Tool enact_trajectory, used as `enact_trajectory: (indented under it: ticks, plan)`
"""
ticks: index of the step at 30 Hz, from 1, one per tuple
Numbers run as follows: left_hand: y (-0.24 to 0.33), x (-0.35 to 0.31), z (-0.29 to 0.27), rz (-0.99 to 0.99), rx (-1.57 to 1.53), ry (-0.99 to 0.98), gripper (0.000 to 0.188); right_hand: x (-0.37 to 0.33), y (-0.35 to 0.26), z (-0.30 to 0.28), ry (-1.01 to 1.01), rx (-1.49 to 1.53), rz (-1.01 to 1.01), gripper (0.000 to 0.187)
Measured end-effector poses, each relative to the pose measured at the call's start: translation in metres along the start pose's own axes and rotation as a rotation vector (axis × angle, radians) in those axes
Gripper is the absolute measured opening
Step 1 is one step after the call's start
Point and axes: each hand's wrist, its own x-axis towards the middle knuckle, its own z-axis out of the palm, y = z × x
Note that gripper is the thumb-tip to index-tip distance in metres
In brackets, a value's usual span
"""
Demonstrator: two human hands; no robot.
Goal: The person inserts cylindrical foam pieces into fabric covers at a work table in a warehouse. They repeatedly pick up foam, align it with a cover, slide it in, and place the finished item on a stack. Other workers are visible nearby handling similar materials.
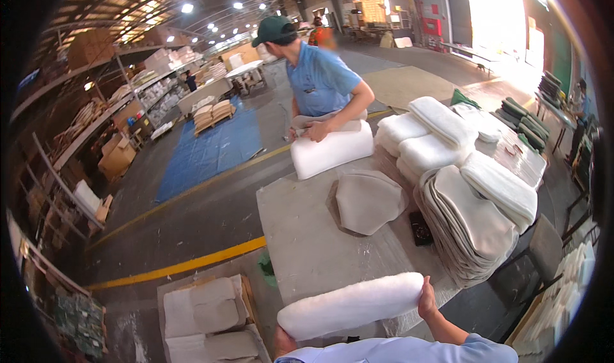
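Note:
A long white padded cushion [352,305] is held up at the near edge of the table by its two ends. My left hand [284,342] is closed on its left end, with part of the fingers hidden. At the right end my right hand [427,299] grips it, fingers against the rounded side. Beyond it on the table lies a flat grey fabric cover [368,202]. To the right stands a tall stack of grey fabric covers [473,219], with a small black object [420,229] beside it.
Across the table [291,229], a co-worker [323,82] handles grey fabric over another white cushion [332,151]. White cushions [438,133] are piled at the right. Stacked pale pieces [204,305] sit on a pallet at lower left; a dark chair [543,251] stands right of the table.

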Motion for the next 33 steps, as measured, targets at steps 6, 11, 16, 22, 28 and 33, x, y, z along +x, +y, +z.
enact_trajectory:
  ticks: [6,11,16,22,28,33]
  plan:
    - [-0.005,-0.027,-0.013,0.027,0.245,-0.056,0.053,-0.008,0.005,-0.024,0.036,0.264,0.190,0.068]
    - [0.002,-0.022,-0.033,-0.149,0.112,-0.214,0.057,-0.015,0.006,-0.025,0.015,0.294,0.282,0.063]
    - [0.022,-0.016,-0.043,-0.133,0.150,-0.259,0.063,-0.011,0.003,-0.015,0.061,0.293,0.226,0.058]
    - [0.030,-0.027,-0.028,-0.077,0.135,-0.163,0.071,-0.018,0.006,-0.015,0.091,0.278,0.184,0.056]
    - [0.006,-0.019,-0.035,-0.157,0.023,-0.164,0.080,-0.008,0.008,-0.019,0.049,0.304,0.172,0.057]
    - [0.009,-0.015,-0.035,-0.143,0.100,-0.136,0.082,-0.004,0.006,-0.005,0.149,0.310,0.255,0.056]
